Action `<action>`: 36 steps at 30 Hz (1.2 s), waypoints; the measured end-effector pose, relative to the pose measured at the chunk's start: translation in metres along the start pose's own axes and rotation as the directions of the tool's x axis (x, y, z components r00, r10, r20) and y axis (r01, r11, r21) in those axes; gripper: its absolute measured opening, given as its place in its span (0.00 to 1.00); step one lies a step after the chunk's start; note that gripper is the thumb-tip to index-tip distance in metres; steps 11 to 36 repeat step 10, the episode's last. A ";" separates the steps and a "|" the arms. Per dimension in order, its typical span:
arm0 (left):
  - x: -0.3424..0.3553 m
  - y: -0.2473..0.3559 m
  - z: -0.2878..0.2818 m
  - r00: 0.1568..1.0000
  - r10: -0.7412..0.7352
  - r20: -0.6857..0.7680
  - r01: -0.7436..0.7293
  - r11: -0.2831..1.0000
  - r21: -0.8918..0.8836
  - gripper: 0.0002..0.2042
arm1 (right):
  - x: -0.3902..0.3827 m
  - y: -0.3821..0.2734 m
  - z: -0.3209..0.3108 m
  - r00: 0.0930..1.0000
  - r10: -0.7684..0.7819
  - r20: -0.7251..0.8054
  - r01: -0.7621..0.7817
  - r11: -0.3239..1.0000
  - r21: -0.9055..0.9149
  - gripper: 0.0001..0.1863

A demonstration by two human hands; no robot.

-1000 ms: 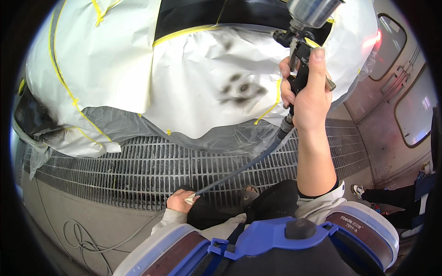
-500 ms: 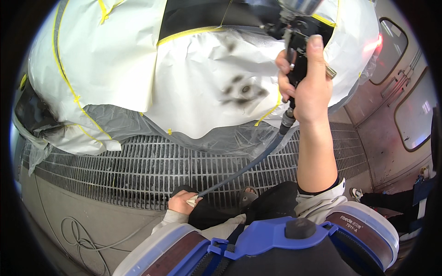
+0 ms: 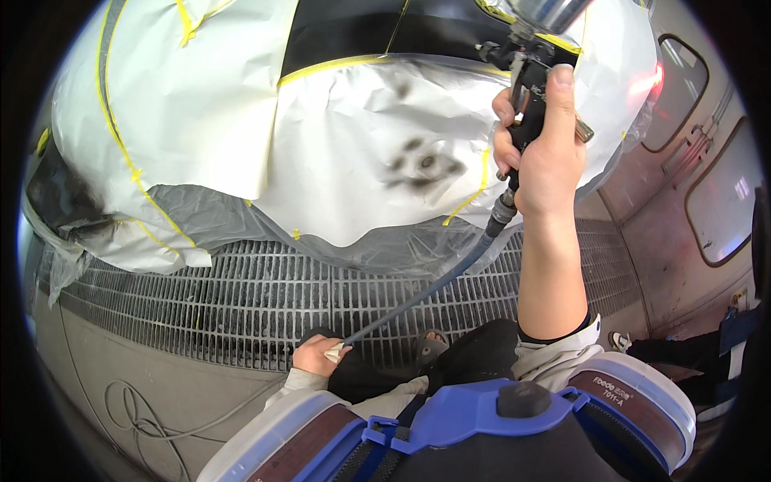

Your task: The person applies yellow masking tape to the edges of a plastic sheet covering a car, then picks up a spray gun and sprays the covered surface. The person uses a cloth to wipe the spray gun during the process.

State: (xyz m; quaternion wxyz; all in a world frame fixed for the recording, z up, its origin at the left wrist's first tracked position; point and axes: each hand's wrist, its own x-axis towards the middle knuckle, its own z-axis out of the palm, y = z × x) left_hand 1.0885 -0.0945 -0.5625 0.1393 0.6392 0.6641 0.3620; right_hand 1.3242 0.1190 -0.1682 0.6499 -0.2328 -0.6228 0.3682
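My right hand (image 3: 550, 161) is closed around the grip of a black spray gun (image 3: 532, 84), its thumb up along the back. A silver cup (image 3: 550, 11) tops the gun and is cut off by the upper edge. The gun's nozzle end points left, over a bare glossy black car panel (image 3: 345, 28) framed by yellow masking tape. From the grip an air hose (image 3: 434, 287) runs down to my left hand (image 3: 318, 355), which is low by my knee and closed on the hose. A small pale scrap (image 3: 336, 352) shows between the left fingers.
White masking paper (image 3: 337, 161) with dark spray marks and grey plastic film (image 3: 201, 210) cover the car around the panel. Floor grating (image 3: 265, 305) lies below. Loose hose (image 3: 140, 422) coils at left. Another person's dark-trousered leg (image 3: 671, 351) is at right, near a windowed wall (image 3: 654, 185).
My right hand has shifted the spray gun slightly right and down. More of the black panel shows at the top. My left hand stays on the hose.
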 end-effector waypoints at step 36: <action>-0.005 0.003 0.002 1.000 0.010 -0.010 -0.010 1.000 -0.020 0.14 | 0.021 -0.009 0.001 0.991 0.083 0.101 -0.087 0.996 0.035 0.29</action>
